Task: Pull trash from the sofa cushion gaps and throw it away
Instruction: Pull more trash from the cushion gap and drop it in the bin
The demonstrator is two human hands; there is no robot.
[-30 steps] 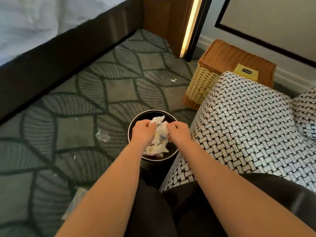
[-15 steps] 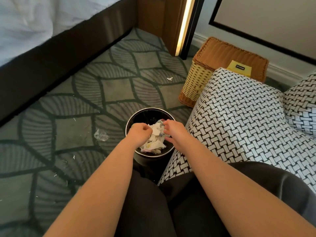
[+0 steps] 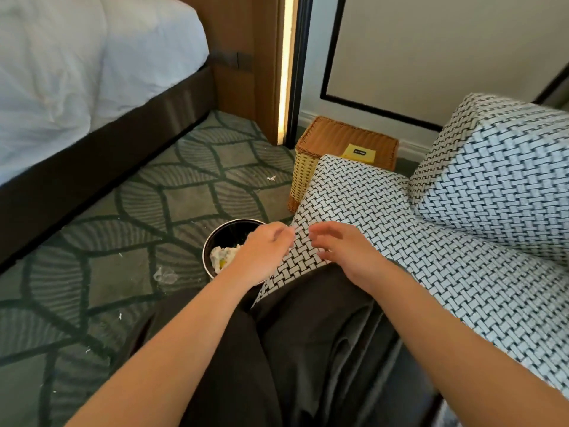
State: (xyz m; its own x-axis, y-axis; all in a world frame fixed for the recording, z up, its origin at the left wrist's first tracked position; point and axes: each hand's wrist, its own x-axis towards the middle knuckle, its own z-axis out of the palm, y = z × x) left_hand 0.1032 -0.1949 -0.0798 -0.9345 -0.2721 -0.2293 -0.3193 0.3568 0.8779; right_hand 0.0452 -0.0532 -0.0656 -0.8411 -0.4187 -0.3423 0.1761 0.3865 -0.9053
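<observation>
From my screen, the left hand (image 3: 265, 253) hangs above the near rim of the black bin (image 3: 207, 248) with its fingers loosely curled around nothing I can see, though the tips are blurred. The right hand (image 3: 342, 254) hovers just beside it over the woven sofa (image 3: 462, 241) edge, fingers relaxed, half spread and empty. The crumpled trash (image 3: 222, 257) lies inside the bin, and a clear plastic scrap (image 3: 165, 275) sits on the carpet (image 3: 123, 211) beside it.

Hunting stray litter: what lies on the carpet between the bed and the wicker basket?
One small white scrap on the carpet, seen in the head view.
</observation>
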